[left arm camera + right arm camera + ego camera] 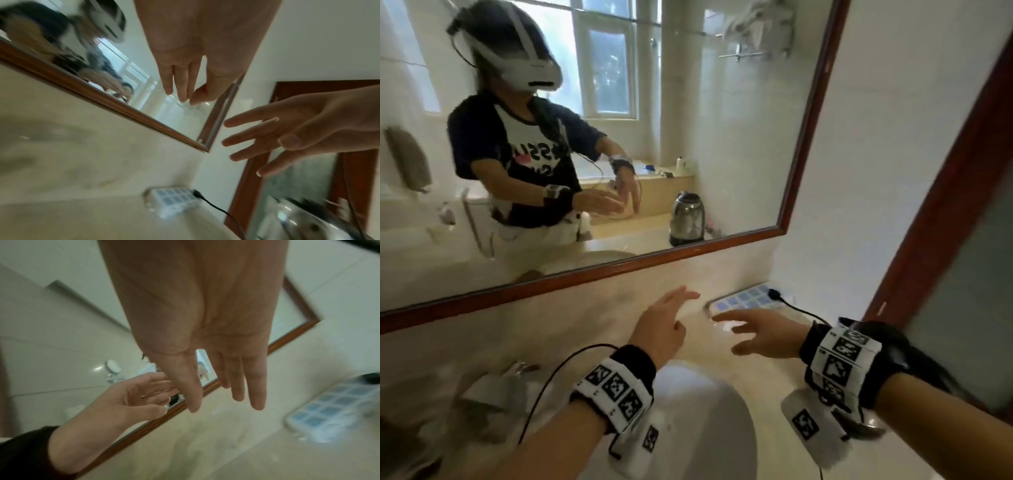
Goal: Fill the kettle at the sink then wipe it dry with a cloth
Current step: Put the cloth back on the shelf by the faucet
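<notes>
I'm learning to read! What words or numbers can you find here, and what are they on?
T-shirt, seen in the mirror: large letters, mirrored and blurred, not readable.
Wrist bands: black-and-white square code patterns, plus tiny marks too small to read.
Blue-and-white checked pack: no readable words.
Kettle, in the mirror: no label visible.

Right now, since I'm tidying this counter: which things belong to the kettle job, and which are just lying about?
Job: kettle, seen reflected in the mirror; sink basin; tap; left hand and right hand, both empty.
Lying about: blue-checked box; its black cable.
</notes>
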